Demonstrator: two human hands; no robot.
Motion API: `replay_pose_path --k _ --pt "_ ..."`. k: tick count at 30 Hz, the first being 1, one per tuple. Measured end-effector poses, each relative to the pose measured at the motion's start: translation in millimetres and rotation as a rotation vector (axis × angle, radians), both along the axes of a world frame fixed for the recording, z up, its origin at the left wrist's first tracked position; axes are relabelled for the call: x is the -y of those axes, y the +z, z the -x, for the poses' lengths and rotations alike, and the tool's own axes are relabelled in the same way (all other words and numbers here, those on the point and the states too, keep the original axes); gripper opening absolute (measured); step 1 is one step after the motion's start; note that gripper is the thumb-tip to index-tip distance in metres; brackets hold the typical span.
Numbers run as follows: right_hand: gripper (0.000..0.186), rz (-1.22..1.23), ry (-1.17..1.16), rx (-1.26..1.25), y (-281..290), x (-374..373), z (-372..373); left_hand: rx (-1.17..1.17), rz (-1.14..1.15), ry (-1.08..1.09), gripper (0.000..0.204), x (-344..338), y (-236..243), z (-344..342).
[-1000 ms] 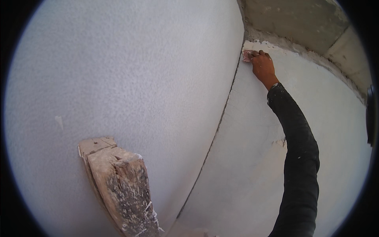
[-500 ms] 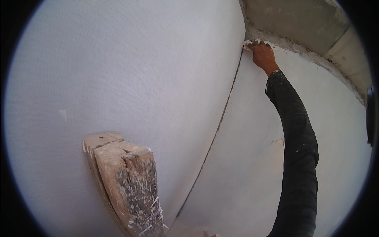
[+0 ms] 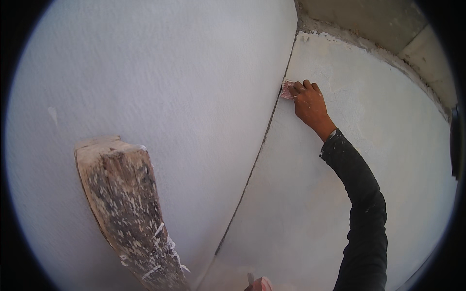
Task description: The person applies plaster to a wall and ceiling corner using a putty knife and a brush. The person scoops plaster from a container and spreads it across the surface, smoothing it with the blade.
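Observation:
High on the right wall, my right hand (image 3: 310, 104) is closed on a small flat pinkish pad (image 3: 288, 90) smeared with white, whose exact kind I cannot make out. The pad's edge touches the dark gap (image 3: 264, 138) running down the corner between the two walls. My dark, white-spotted sleeve (image 3: 366, 208) reaches up from the lower right. At the bottom edge a pink rounded thing (image 3: 263, 284) and a thin grey tip (image 3: 250, 278) show beside a sliver of what may be my left hand; its fingers are hidden.
A thick, worn wooden beam (image 3: 124, 194) splashed with white stands close before the left wall (image 3: 194, 87). Bare grey concrete (image 3: 364, 19) meets the top of the pale right wall (image 3: 407, 131) along a rough edge. A dark object (image 3: 455, 143) stands at the right rim.
My right hand has come down along the corner gap with the pad, away from the ceiling edge. The view has shifted, and more of the pink thing shows at the bottom.

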State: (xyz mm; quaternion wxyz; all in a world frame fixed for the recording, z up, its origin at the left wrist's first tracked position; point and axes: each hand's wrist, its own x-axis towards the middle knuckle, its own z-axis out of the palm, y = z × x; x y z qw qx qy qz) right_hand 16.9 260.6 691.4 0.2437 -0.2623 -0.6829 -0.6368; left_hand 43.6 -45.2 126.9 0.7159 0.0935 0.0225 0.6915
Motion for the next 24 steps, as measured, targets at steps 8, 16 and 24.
replay_pose_path --k 8,16,24 --pt "0.041 0.169 0.073 -0.006 -129 1 -5 -0.013 0.018 0.014 0.112 2 -3 -5" --pt "0.044 0.325 0.091 0.039 -250 10 -21 -0.022 0.024 0.014 0.118 8 -11 -8" --pt "0.044 0.573 0.234 -0.101 -229 97 -63 -0.015 -0.034 -0.018 0.123 9 -21 -5"
